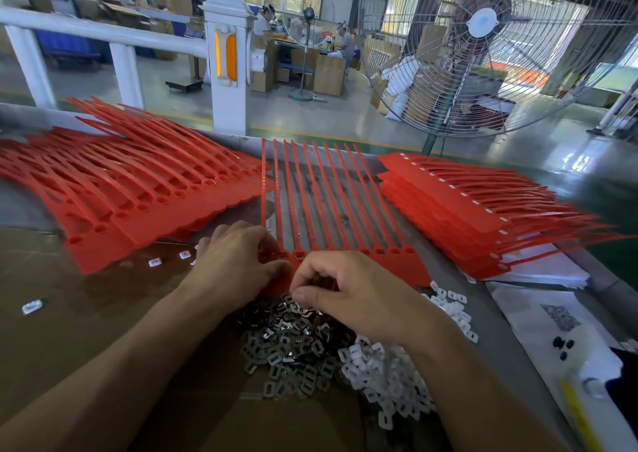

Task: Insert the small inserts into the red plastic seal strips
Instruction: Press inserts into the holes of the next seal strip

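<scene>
A red seal strip sheet (397,261) lies flat in front of me, its long tails pointing away. My left hand (234,261) grips its near left edge, fingers curled over the sockets. My right hand (348,293) hovers at the sheet's near edge with thumb and fingers pinched together; what they pinch is hidden. A heap of small metal inserts (293,348) lies just below both hands. White plastic inserts (383,375) are piled to its right.
A stack of red strip sheets (138,189) lies at the left, another stack (466,210) with white inserts fitted at the right. Loose white inserts (155,261) dot the brown cardboard (69,331). A big fan (483,37) stands beyond the table. Papers (552,313) lie at the right.
</scene>
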Available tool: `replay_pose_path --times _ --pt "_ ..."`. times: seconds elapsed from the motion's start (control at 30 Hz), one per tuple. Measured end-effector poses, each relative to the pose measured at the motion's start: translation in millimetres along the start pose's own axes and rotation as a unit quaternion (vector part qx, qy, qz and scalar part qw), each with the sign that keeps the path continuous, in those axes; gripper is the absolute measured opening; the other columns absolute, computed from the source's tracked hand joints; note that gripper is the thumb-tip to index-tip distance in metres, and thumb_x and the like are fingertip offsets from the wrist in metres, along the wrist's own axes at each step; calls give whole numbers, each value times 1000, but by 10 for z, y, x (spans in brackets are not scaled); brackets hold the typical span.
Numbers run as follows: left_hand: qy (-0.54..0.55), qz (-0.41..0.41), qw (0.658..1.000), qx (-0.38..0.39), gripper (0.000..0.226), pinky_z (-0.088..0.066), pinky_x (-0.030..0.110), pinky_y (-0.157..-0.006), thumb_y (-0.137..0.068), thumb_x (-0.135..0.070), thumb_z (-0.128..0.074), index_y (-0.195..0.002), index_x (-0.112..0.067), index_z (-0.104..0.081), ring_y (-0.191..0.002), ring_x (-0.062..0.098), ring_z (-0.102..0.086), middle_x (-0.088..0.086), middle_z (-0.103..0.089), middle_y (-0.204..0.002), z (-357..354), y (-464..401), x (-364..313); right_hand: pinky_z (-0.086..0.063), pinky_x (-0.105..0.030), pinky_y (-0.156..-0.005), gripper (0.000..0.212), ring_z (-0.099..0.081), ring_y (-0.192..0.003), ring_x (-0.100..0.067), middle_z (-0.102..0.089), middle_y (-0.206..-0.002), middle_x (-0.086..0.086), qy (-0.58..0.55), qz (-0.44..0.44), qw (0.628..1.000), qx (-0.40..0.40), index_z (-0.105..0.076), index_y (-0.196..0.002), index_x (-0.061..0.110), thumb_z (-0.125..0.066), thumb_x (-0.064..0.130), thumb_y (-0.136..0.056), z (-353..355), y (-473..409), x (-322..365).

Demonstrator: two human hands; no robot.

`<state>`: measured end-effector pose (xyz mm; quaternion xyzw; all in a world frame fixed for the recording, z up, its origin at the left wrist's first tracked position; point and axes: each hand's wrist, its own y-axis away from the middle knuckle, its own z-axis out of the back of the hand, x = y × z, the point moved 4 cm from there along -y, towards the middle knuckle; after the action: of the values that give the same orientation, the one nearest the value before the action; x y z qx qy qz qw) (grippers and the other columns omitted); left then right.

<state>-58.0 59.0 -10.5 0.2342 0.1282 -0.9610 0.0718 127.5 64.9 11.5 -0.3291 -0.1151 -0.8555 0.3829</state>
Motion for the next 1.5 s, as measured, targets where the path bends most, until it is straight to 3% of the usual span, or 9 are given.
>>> replay_pose_path --times 0.1,0.3,0.43,0.5,0.67,0.77,0.93,1.13,1.5 --pt "1 -3 1000 -2 31 -31 41 -102 -84 -58 -70 -108 -40 -66 -119 16 -44 -12 -56 -121 -2 4 5 -51 -17 -71 6 -66 -80 -1 -71 -86 15 -36 -8 999 -4 -73 -97 32 -74 26 -96 19 4 -36" --pt "1 -5 1000 -2 31 -31 40 -100 -83 -59 -70 -108 -40 -66 -117 15 -45 -12 -56 -119 -8 -2 9 -57 -23 -77 12 -69 -83 -2 -74 -90 15 -41 -29 999 -16 -76 -99 33 -74 23 -95 31 6 -85" --pt "4 -6 1000 -1 31 -31 40 -101 -83 -59 -70 -107 -40 -67 -117 15 -45 -13 -56 -118 -10 -3 7 -49 -12 -76 14 -68 -92 6 -74 -95 22 -45 -31 998 -23 -78 -102 34 -70 23 -99 46 16 -83" --pt "4 -6 1000 -3 31 -32 41 -101 -83 -59 -70 -106 -40 -67 -117 15 -45 -13 -56 -118 -9 -2 7 -48 -9 -72 13 -68 -87 8 -74 -91 24 -48 -39 997 -37 -79 -99 34 -72 23 -97 66 15 -101" --pt "9 -2 1000 1 33 -30 41 -102 -82 -61 -71 -107 -41 -66 -118 15 -44 -13 -55 -119 -18 -5 24 -44 -8 -63 4 -67 -76 8 -74 -84 22 -60 -115 975 -179 -77 -89 33 -77 31 -92 267 49 -294" --pt "13 -2 1000 4 33 -29 41 -102 -81 -62 -71 -107 -42 -66 -118 14 -44 -14 -54 -119 -19 -5 35 -48 -18 -62 5 -68 -74 1 -75 -82 16 -74 -188 940 -274 -77 -87 32 -77 33 -91 492 133 -509" --pt "11 -1 1000 6 34 -29 41 -102 -82 -62 -70 -108 -42 -66 -119 15 -43 -14 -54 -120 -21 -12 21 -43 -27 -60 10 -65 -70 -9 -72 -73 9 -29 -259 901 -346 -76 -86 27 -72 26 -94 759 260 -876" --pt "13 2 1000 6 33 -29 42 -103 -82 -61 -71 -108 -41 -67 -121 16 -44 -13 -56 -123 -11 -9 12 -41 -24 -62 12 -63 -84 -9 -72 -89 4 13 -299 903 -308 -77 -96 21 -66 24 -99 763 218 -1108" --pt "20 5 1000 6 32 -26 42 -106 -83 -60 -71 -109 -41 -67 -124 16 -41 -12 -55 -127 1 8 11 -46 -29 -65 14 -62 -78 -5 -68 -82 14 59 -319 910 -257 -76 -83 28 -69 27 -96 736 135 -1094"
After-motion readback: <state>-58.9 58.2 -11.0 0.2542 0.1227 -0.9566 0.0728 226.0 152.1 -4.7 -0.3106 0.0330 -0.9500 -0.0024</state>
